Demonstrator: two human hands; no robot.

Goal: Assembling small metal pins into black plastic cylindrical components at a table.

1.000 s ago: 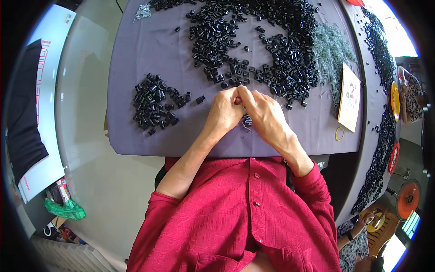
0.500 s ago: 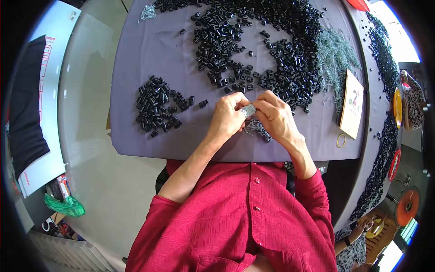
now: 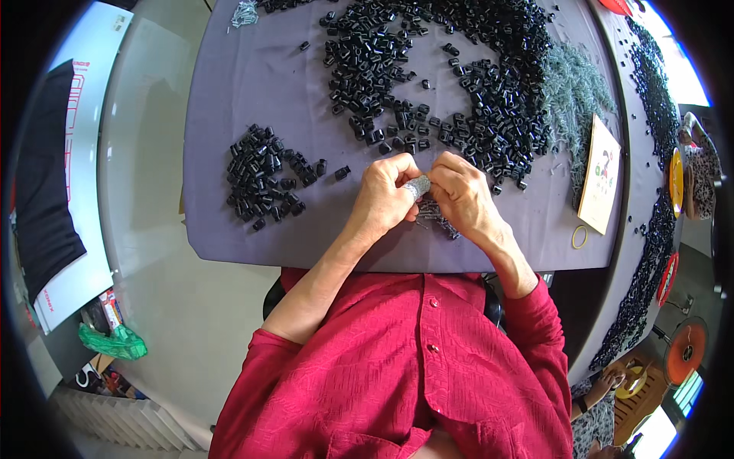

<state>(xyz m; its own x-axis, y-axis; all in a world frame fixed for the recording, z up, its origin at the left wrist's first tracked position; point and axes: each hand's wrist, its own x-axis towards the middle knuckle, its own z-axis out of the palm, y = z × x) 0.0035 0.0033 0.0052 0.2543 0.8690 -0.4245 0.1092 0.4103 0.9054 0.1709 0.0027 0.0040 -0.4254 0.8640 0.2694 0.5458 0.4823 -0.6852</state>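
Observation:
My left hand (image 3: 384,196) and my right hand (image 3: 464,200) meet near the table's front edge, fingertips pinched close together. A silvery grey wrap (image 3: 417,187) shows at the left hand's thumb and finger; whether it is tape on a digit or a held piece is unclear. What the fingertips hold is too small and covered to name. Partly under the right hand lies a small heap of thin grey metal pieces (image 3: 441,224), like screws. Left of my hands sits a smaller pile of short black cylindrical parts (image 3: 260,176), with one loose black part (image 3: 342,174) nearer to me.
A large spread of black parts (image 3: 497,99) covers the far table (image 3: 252,84). Beside it lie a mound of grey, screw-like pieces (image 3: 569,96), a printed card (image 3: 599,176) and a yellow rubber band (image 3: 579,237). Another person's hand (image 3: 612,379) shows at lower right, near a fan (image 3: 686,344).
Both hands stay pinched together in almost the same place. The right fingers have curled in slightly. The whole view has shifted a little.

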